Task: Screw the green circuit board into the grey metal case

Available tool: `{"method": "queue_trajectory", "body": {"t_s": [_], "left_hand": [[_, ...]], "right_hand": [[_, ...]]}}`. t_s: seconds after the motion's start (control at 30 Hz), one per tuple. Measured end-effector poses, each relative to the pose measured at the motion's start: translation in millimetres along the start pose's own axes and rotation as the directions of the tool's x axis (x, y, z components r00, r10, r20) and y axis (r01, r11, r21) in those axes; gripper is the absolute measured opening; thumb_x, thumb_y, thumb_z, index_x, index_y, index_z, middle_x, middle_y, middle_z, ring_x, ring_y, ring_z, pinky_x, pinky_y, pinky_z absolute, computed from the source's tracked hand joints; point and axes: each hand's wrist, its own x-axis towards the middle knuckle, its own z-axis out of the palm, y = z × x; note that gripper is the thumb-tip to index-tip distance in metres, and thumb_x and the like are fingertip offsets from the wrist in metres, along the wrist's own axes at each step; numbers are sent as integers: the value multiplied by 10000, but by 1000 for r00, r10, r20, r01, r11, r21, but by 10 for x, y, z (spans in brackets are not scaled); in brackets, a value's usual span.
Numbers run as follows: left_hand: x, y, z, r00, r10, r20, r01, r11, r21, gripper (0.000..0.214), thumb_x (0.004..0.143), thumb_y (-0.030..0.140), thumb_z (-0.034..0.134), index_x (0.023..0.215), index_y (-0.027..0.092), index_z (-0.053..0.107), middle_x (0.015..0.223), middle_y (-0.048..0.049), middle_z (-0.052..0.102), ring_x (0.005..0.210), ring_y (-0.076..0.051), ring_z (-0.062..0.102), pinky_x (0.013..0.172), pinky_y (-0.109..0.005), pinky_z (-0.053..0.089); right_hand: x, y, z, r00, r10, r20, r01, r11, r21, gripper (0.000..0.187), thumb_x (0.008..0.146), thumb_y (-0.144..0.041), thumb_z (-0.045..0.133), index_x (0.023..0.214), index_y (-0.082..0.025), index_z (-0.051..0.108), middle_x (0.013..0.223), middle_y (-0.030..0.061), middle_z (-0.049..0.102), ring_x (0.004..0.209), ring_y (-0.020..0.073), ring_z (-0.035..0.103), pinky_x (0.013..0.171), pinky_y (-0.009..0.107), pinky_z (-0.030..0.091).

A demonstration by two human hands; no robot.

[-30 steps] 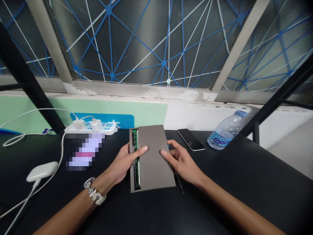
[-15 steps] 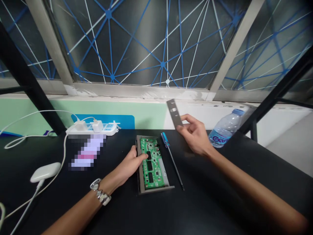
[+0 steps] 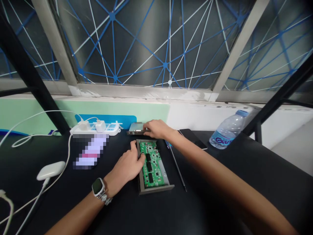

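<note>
A green circuit board (image 3: 154,166) sits in a grey metal casing (image 3: 156,189) on the black table. My left hand (image 3: 129,163) grips the casing's left wall, thumb over the board's edge and fingers on the outer side. Behind the casing, my right hand (image 3: 158,129) reaches across to a narrow grey metal panel (image 3: 135,132), its fingers closed at the panel's right end. A flat, pale metal piece (image 3: 137,126) lies right behind that panel. The blue-handled screwdriver (image 3: 178,168) rests to the right of the casing, its handle partly hidden by my right forearm.
A dark phone (image 3: 193,138) lies beyond my right forearm, beside a water bottle (image 3: 227,130). At the back left is a white power strip (image 3: 112,129) with plugs and cables. A white charger (image 3: 51,170) lies further left. Black frame posts (image 3: 44,98) and a window border the table.
My right hand has lowered and moved left, bringing the metal panel from mid-air down behind the casing. The phone and pale metal piece now show. My left hand stays on the casing.
</note>
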Motion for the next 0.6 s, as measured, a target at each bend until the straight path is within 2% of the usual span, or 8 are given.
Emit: {"method": "queue_trajectory", "body": {"t_s": [0.1,0.2,0.3,0.4,0.47,0.5,0.6], "left_hand": [[-17,14,-5,999,30,12,-30,996,84,514,893,398,407,1316,106,412,819,-185,686,761,-369,680,679,-416,453],[-26,13,8,996,84,31,-88,985,150,539,908,381,376,1353,78,384,797,-189,686,721,-355,679,657,-400,455],[-42,17,24,993,99,61,-111,964,243,586,927,359,347,1421,45,309,780,-183,688,720,-339,687,652,-379,457],[-64,49,5,992,112,64,-127,931,341,608,955,382,295,1452,32,270,751,-168,680,720,-342,691,633,-373,456],[-64,84,-28,990,135,29,-135,905,403,596,967,413,281,1447,61,305,717,-138,665,696,-328,687,631,-369,459],[-54,103,-45,988,152,1,-137,893,430,577,970,416,287,1436,79,335,706,-122,657,690,-316,683,636,-365,461],[29,155,-76,957,272,-101,-199,867,457,452,970,343,318,1340,130,467,827,-128,655,835,-304,654,692,-362,469]], "right_hand": [[14,-15,183,999,33,28,-34,998,44,228,861,-377,642,1022,-230,711,976,87,727,885,253,658,658,300,372],[-52,-27,257,996,74,49,-79,992,103,237,879,-414,616,1035,-264,713,968,44,730,894,222,660,660,279,382],[-189,-14,187,987,154,39,-157,977,142,340,913,-474,541,1146,-257,660,1051,55,712,952,221,651,699,287,404],[-359,61,12,956,291,44,-295,945,143,390,927,-469,486,1151,-185,631,1122,139,678,995,276,636,756,350,428],[-463,135,-100,912,390,126,-406,903,142,388,898,-462,520,1042,-129,659,999,182,696,889,298,665,717,382,459],[-505,171,-139,877,429,214,-464,873,150,388,878,-471,550,947,-111,676,878,178,706,769,283,680,657,378,479],[-586,240,-160,703,469,534,-629,762,158,412,839,-498,606,734,-104,669,632,132,682,511,216,645,520,351,514]]}}
